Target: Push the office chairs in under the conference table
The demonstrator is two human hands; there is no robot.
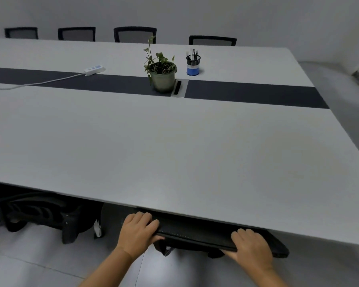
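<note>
I've got both hands, left (137,233) and right (249,246), clamped on chair back (197,235), spread wide to push it square under table (174,152).

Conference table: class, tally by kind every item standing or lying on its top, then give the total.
On the conference table:
Potted plant: 1
Pen holder: 1
Power strip: 1
Total: 3

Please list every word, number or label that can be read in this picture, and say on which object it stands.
No text can be read.
Pen holder: a small label on its blue band, too blurred to read.
Power strip: blue patches, no legible marking.
</note>
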